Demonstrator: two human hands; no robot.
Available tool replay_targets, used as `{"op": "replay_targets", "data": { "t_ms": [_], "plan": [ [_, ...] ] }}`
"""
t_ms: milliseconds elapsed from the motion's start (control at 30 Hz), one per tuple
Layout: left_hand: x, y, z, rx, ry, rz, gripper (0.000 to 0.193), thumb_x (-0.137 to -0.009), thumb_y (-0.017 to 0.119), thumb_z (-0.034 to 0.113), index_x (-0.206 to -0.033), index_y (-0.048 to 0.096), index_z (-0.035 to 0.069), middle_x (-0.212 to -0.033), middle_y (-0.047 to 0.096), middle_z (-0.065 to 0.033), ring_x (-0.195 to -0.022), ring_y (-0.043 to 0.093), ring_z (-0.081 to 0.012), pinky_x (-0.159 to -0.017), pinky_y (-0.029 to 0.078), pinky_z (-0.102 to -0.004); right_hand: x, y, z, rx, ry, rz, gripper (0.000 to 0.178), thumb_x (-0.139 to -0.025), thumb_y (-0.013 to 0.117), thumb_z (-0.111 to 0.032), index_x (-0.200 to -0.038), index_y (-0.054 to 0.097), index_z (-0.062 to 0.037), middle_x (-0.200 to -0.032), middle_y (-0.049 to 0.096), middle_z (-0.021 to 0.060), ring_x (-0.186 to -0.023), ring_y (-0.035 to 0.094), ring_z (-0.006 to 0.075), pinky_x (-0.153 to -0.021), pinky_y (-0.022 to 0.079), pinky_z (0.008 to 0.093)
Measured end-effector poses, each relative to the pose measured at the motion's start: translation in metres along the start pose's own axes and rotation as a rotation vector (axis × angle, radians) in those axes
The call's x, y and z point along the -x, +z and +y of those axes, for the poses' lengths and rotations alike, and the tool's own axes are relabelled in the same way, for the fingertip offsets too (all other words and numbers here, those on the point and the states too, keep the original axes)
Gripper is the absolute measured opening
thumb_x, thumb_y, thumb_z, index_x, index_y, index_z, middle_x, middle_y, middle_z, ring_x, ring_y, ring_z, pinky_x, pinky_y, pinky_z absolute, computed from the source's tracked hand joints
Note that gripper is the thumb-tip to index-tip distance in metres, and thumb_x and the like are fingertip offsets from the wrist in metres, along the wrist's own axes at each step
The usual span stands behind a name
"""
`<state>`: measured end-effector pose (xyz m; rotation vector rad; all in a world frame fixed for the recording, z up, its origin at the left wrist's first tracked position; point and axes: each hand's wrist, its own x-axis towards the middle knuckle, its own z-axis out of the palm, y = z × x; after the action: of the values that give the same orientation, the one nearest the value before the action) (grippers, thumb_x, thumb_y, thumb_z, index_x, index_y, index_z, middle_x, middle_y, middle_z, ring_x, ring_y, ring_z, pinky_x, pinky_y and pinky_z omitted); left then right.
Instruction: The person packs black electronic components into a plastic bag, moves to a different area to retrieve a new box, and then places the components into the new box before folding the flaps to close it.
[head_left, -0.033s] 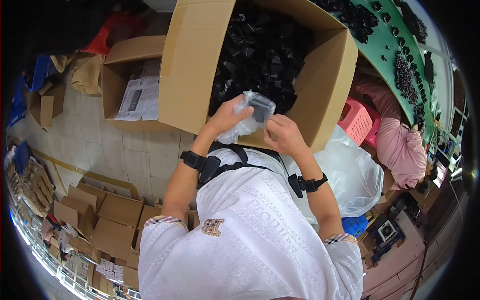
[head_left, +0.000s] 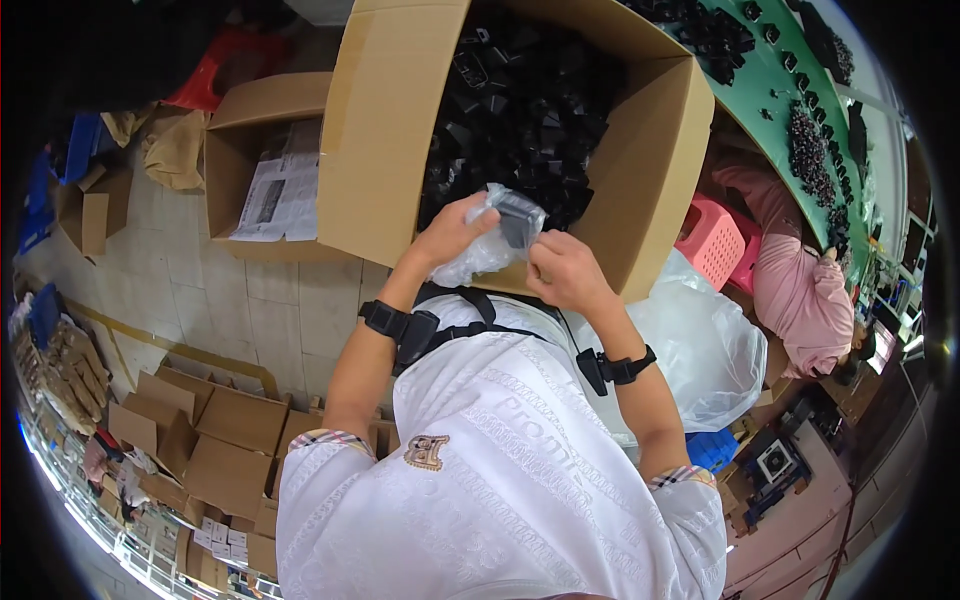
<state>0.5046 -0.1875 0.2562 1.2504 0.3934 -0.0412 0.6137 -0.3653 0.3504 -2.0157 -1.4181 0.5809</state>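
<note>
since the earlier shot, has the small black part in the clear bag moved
No. The small black part sits at the same spot against the big cardboard box, held in the clear bag by both hands.

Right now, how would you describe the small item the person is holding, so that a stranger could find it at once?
Start at the big open cardboard box full of loose black parts. Just at its near edge, the left hand and the right hand meet around a clear plastic bag. The item is the dark grey blocky part at the bag's mouth, the only one wrapped in plastic.
</note>
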Motion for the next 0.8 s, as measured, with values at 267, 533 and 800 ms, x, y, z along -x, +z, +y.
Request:
{"op": "replay_targets", "data": {
  "t_ms": [267, 533, 800],
  "plan": [
    [-0.007, -0.009, 0.012, -0.357, -0.196, -0.095, 0.039, -0.097, 0.055, 0.036, -0.083, 0.064, 0.0, -0.073, 0.063, -0.004, -0.069, 0.055, -0.0157, -0.068, 0.046, -0.0324, 0.021, 0.01, 0.0, 0.029, -0.082, -0.083, 0.017, -0.068, 0.063, -0.001, -0.072, 0.046, -0.0044, -0.073, 0.05, 0.0098, -0.068, 0.053, 0.029, -0.06, 0.047, 0.0381],
    [0.014, 0.012, 0.018, -0.681, 0.122, 0.05, 0.032, -0.094, 0.055, 0.028, -0.076, 0.058, 0.002, -0.07, 0.057, -0.0198, -0.068, 0.056, -0.0407, -0.058, 0.044, -0.0445, 0.021, 0.017, 0.11, -0.175, 0.697, -0.013, 0.021, -0.086, 0.064, -0.021, -0.093, 0.068, -0.0019, -0.081, 0.07, 0.0127, -0.076, 0.069, 0.0257, -0.071, 0.054, 0.0342],
    [0.025, 0.016, 0.014, -0.547, -0.076, -0.06, 0.032, -0.094, 0.055, 0.028, -0.078, 0.054, 0.001, -0.075, 0.058, -0.0213, -0.074, 0.056, -0.0437, -0.063, 0.043, -0.0479, -0.092, 0.158, 0.211, -0.189, 0.517, -0.205, 0.029, -0.085, 0.065, -0.027, -0.1, 0.07, -0.0021, -0.094, 0.072, 0.0146, -0.089, 0.07, 0.0305, -0.079, 0.055, 0.0382]
  ]
}}
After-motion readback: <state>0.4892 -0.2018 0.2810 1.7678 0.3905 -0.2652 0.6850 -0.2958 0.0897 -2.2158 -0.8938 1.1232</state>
